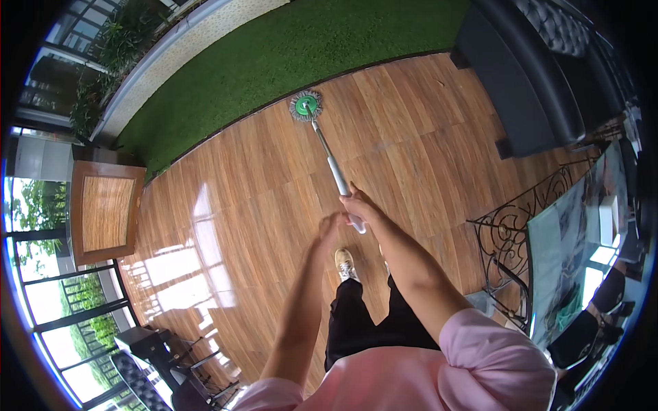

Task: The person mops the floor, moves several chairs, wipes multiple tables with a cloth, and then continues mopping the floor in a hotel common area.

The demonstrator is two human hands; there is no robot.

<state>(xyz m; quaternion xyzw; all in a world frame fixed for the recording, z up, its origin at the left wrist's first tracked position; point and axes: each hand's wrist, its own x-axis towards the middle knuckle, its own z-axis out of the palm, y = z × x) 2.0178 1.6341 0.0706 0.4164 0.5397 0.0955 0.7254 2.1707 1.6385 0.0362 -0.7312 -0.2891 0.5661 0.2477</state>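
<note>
A mop with a round green head and grey fringe [306, 105] rests on the wood-look floor, close to the edge of the green turf. Its metal pole and white handle slant back toward me. Around the white handle, a little above its end, my right hand [359, 204] is closed, the index finger lying along it. My left hand [332, 227] is beside the handle's lower end; its fingers are smeared by motion, so I cannot tell whether they touch the handle.
Green artificial turf [274, 82] borders the floor [260, 198] ahead. A black sofa [528, 75] stands at the far right. A glass-topped table [569, 226] with scrolled iron legs is on my right. To the left are a wooden cabinet [106, 209] and, nearer, black furniture [154, 349].
</note>
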